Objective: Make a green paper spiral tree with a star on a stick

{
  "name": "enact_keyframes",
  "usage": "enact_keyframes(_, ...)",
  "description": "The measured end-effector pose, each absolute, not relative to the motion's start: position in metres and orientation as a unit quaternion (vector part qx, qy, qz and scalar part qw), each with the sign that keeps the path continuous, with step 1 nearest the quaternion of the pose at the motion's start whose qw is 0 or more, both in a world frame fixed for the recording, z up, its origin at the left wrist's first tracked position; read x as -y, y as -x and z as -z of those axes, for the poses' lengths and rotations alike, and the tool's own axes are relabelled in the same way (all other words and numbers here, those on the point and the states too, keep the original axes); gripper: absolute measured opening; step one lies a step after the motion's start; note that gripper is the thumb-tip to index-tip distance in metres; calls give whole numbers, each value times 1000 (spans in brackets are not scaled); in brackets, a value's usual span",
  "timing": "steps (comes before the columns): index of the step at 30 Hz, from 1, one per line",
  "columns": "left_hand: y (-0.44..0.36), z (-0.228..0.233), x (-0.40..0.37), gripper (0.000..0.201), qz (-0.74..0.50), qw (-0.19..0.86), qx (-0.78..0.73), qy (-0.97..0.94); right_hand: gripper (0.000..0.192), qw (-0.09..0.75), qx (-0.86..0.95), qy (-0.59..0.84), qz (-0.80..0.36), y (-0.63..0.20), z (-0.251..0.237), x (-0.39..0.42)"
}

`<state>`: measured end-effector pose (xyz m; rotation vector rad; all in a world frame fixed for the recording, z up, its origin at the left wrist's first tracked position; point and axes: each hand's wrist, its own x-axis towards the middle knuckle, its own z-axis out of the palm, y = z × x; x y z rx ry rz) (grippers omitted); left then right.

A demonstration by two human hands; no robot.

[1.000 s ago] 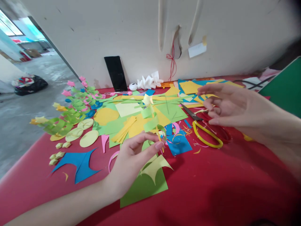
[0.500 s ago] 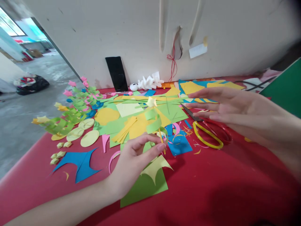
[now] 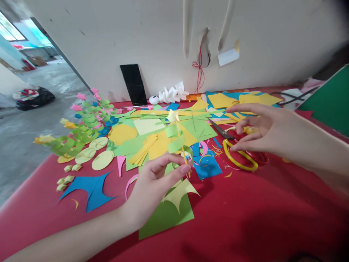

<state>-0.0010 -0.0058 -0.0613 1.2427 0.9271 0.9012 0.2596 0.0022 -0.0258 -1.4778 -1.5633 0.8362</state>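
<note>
My left hand (image 3: 160,182) is closed, thumb and fingertips pinching the thin yellow stem of a paper star flower (image 3: 174,142). A pale yellow star tops it, and a light green paper strip curls around the stem. My right hand (image 3: 261,127) hovers to the right with fingers apart and bent. Beneath it lie scissors (image 3: 241,156) with one yellow and one red handle, blades pointing away to the left. Something small and yellow (image 3: 249,130) shows between its fingers; whether the hand touches it I cannot tell.
Finished paper star flowers (image 3: 81,123) stand at the left beside pale paper discs (image 3: 103,160) and small folded stars (image 3: 65,180). Coloured paper sheets and scraps (image 3: 160,143) cover the middle of the red table (image 3: 245,218). A black phone (image 3: 133,85) leans on the back wall.
My right hand's fingers have bent and lowered closer to the scissors, and the small yellow thing now shows between them. My left hand keeps its pinch on the paper star flower.
</note>
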Motion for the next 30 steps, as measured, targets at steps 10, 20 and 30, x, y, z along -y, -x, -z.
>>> enact_keyframes(10, -2, 60, 4, 6, -402, 616, -409, -539, 57, 342, 674, 633, -167, -254, 29, -4)
enact_keyframes(20, -1, 61, 5, 4, -397, 620, -404, -543, 20, 343, 674, 644, -121, -237, 17, 9)
enact_keyframes(30, -3, 55, 5, 9, -348, 558, -413, -630, 5, 414, 658, 535, -332, -187, 33, 34)
